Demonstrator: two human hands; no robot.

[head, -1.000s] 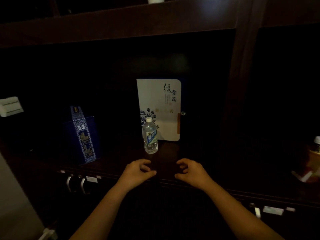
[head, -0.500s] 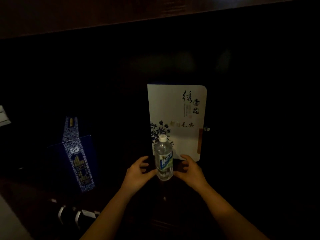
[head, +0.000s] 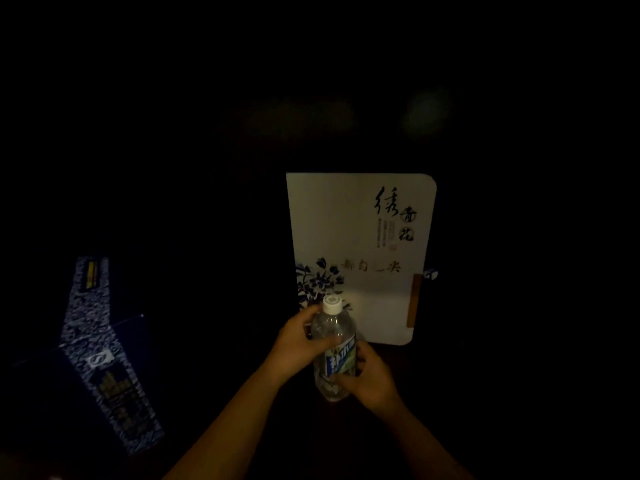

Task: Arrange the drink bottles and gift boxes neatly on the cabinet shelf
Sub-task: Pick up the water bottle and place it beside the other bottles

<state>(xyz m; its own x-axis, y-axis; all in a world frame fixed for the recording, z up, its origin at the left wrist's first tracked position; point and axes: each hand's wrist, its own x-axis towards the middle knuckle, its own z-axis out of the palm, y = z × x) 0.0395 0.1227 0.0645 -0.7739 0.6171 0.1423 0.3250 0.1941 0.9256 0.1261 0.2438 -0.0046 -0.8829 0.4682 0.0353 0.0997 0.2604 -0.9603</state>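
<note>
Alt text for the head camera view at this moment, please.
Both hands grip a clear plastic bottle with a white cap: left hand on its upper side, right hand around the label. Behind stands a white gift box with blue flowers; a dark blue patterned box sits far left in the dim cabinet.

Head view, down, close over dark shelf [head: 391,355]

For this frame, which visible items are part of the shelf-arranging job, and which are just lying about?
Part of the job:
- clear plastic drink bottle with white cap, gripped by the left hand and right hand
- white gift box with blue flower print, behind the bottle
- dark blue patterned gift box, at left

Lying about:
- nothing discernible; surroundings too dark
</note>
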